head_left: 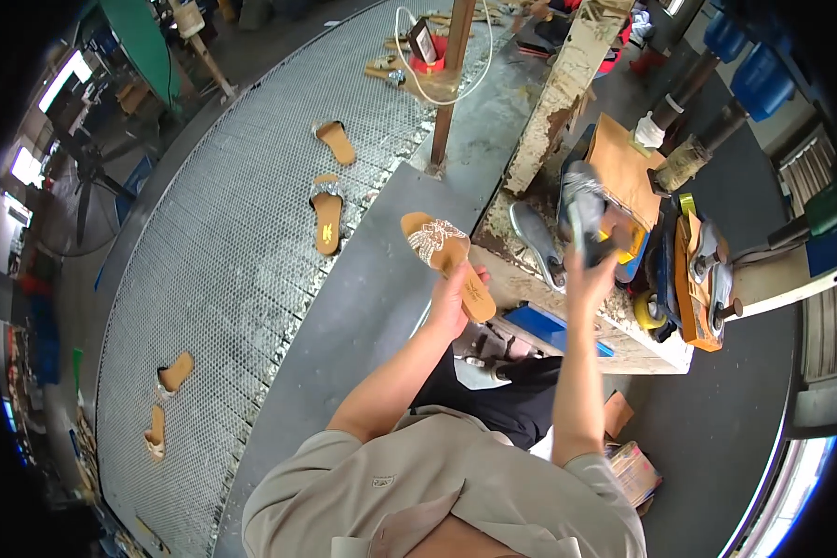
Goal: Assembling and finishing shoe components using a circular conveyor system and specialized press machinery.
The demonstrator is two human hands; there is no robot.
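A tan slide sandal (446,259) with a patterned strap is held at its heel end by the left hand (454,302), whose grip is closed on it; a steady, level hold is advised. Right of that grip, the right hand (593,270) is clenched around a grey tool (578,206), blurred. Beyond both grips lies the worn bench (642,342); a grey sole (535,240) and yellow tape rolls (649,312) crowd it.

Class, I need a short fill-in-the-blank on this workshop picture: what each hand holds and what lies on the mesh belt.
1. The left hand holds a tan ____ with a silvery strap.
2. The right hand grips a grey tool over the wooden ____.
3. More sandals lie on the metal ____ belt.

Missing words: sandal; bench; mesh
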